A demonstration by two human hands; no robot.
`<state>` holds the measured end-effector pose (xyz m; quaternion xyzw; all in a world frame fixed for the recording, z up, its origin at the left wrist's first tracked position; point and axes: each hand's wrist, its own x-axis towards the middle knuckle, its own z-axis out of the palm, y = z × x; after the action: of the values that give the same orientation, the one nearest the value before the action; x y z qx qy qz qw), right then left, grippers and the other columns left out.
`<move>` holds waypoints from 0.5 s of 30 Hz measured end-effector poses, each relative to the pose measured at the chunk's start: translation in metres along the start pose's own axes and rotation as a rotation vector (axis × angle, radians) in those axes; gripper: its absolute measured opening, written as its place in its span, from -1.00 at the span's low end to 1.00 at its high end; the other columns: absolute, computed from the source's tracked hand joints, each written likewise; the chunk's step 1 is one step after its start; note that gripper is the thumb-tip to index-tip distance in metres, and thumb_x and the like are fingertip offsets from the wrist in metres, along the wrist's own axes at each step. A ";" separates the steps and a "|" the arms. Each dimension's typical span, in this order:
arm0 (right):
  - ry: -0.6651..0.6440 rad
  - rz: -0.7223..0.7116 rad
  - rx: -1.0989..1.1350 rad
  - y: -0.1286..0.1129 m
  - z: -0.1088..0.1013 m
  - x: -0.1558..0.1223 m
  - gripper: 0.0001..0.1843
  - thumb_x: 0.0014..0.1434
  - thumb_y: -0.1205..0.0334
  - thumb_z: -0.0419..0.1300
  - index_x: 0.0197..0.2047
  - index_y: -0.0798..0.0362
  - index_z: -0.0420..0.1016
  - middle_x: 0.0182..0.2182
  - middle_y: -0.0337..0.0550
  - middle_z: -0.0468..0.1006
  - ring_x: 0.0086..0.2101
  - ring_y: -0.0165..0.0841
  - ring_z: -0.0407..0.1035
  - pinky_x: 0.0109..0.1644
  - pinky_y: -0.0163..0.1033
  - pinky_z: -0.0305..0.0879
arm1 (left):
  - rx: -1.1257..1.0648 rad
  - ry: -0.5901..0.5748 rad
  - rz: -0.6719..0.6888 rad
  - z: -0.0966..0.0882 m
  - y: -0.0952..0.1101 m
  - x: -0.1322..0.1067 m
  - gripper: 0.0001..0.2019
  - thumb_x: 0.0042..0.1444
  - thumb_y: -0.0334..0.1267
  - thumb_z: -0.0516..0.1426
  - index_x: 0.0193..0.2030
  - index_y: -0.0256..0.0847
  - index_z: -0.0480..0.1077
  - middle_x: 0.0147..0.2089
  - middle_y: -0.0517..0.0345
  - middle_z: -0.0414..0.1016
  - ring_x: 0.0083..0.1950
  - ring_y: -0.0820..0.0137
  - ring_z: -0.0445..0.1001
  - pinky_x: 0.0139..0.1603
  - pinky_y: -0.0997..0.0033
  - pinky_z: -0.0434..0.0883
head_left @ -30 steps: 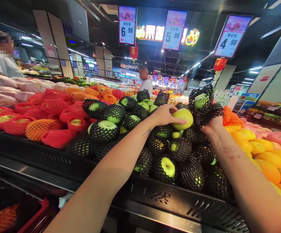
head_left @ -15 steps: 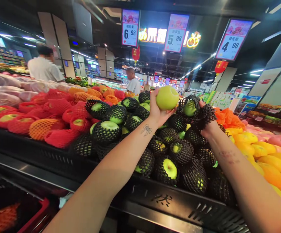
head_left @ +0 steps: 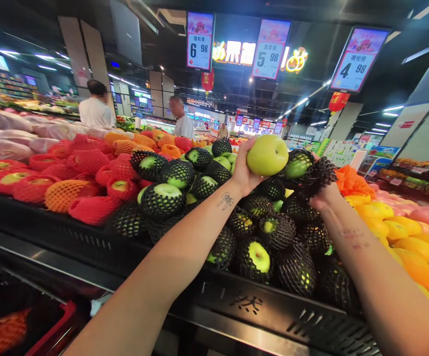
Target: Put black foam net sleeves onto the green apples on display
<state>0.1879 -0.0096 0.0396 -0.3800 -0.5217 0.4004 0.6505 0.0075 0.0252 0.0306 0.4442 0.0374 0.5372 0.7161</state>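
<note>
A bare green apple (head_left: pixel 267 155) is in my left hand (head_left: pixel 244 170), whose fingers wrap its left side and underside. To its right, my right hand (head_left: pixel 323 194) is closed on a green apple in a black foam net (head_left: pixel 299 164). Loose black netting (head_left: pixel 321 174) bunches over these fingers and hides most of them. Under both hands lies a pile of green apples in black foam nets, one with its bare top (head_left: pixel 259 256) facing me.
A black crate (head_left: pixel 233 299) edges the pile in front. Red-netted apples (head_left: pixel 88 168) lie left, oranges (head_left: pixel 414 267) right. A red-rimmed basket (head_left: pixel 61 321) is at lower left. Two people (head_left: pixel 95 110) stand beyond the display; price screens (head_left: pixel 270 49) hang overhead.
My left hand has moved slightly right with the bare apple, which has turned a little. The right hand and its netted apple have shifted slightly right. The two people behind have changed position.
</note>
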 end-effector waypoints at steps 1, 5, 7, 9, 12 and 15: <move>0.028 0.023 0.025 -0.003 -0.001 -0.001 -0.71 0.31 -0.01 0.00 -0.15 -0.09 0.47 -0.24 -0.16 0.67 -0.13 -0.14 0.55 0.01 0.08 0.50 | 0.021 0.027 0.012 -0.001 0.001 0.000 -0.40 0.18 0.26 -0.06 0.11 -0.16 0.37 -0.09 0.02 0.54 0.04 0.13 0.53 -0.21 0.25 0.47; 0.076 0.025 0.027 -0.009 -0.005 -0.005 -0.66 0.27 -0.08 -0.01 -0.20 -0.07 0.48 -0.27 -0.09 0.66 -0.10 -0.07 0.53 -0.02 0.14 0.49 | 0.078 0.085 0.077 -0.005 0.001 0.003 -0.31 0.15 0.34 -0.10 0.16 -0.14 0.36 -0.03 0.00 0.55 0.08 0.11 0.52 -0.23 0.26 0.48; 0.066 -0.017 0.004 -0.010 -0.003 -0.007 -0.62 0.24 -0.12 -0.01 -0.22 -0.07 0.50 -0.28 -0.05 0.66 -0.08 -0.04 0.51 -0.04 0.18 0.50 | 0.076 0.069 0.071 -0.005 -0.001 0.004 -0.28 0.12 0.36 -0.08 0.18 -0.15 0.35 -0.01 -0.01 0.55 0.09 0.11 0.52 -0.18 0.25 0.50; 0.044 -0.068 -0.018 -0.010 0.000 -0.011 -0.60 0.24 -0.14 -0.02 -0.25 -0.07 0.52 -0.30 -0.04 0.65 -0.07 -0.02 0.50 -0.05 0.20 0.50 | 0.066 0.033 0.037 -0.004 -0.005 0.004 -0.27 0.10 0.36 -0.04 0.18 -0.16 0.35 -0.01 -0.02 0.56 0.10 0.10 0.52 -0.13 0.22 0.51; -0.011 -0.134 -0.053 -0.008 0.004 -0.015 -0.57 0.23 -0.15 -0.04 -0.29 -0.07 0.53 -0.32 -0.04 0.64 -0.07 -0.01 0.50 -0.06 0.22 0.49 | 0.075 -0.006 0.006 -0.002 -0.012 0.005 -0.30 0.11 0.30 -0.03 0.19 -0.20 0.34 -0.03 -0.02 0.58 0.09 0.12 0.53 -0.09 0.21 0.52; -0.078 -0.163 -0.100 -0.006 -0.001 -0.017 -0.55 0.21 -0.19 -0.02 -0.29 -0.08 0.54 -0.31 -0.05 0.64 -0.07 -0.01 0.50 -0.07 0.23 0.48 | 0.197 -0.003 0.071 -0.002 -0.016 0.006 -0.29 0.14 0.29 -0.08 0.23 -0.19 0.30 -0.04 0.01 0.58 0.12 0.15 0.52 -0.04 0.22 0.51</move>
<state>0.1878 -0.0270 0.0382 -0.3524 -0.5952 0.3342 0.6402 0.0208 0.0312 0.0212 0.5144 0.0730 0.5552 0.6495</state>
